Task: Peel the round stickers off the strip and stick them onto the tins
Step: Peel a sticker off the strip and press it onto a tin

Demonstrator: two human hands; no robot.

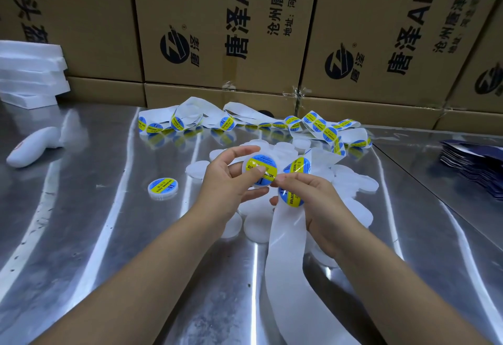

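My left hand (226, 181) grips a round white tin (260, 171) above the table, thumb pressing on the blue and yellow sticker that covers its lid. My right hand (318, 200) holds the white backing strip (285, 235), which carries round stickers (291, 197) near my fingers; its fingertips touch the tin's edge. The strip trails toward me and also back to a tangled heap (321, 126) at the rear. Several plain white tins (353, 184) lie piled under my hands. One labelled tin (162, 188) sits alone to the left.
The table (109, 235) is shiny metal. Cardboard boxes (223, 31) form a wall behind it. White foam sheets (30, 72) are stacked at back left, a white handheld object (32, 147) lies at left, and dark blue packets (473, 167) are stacked at right.
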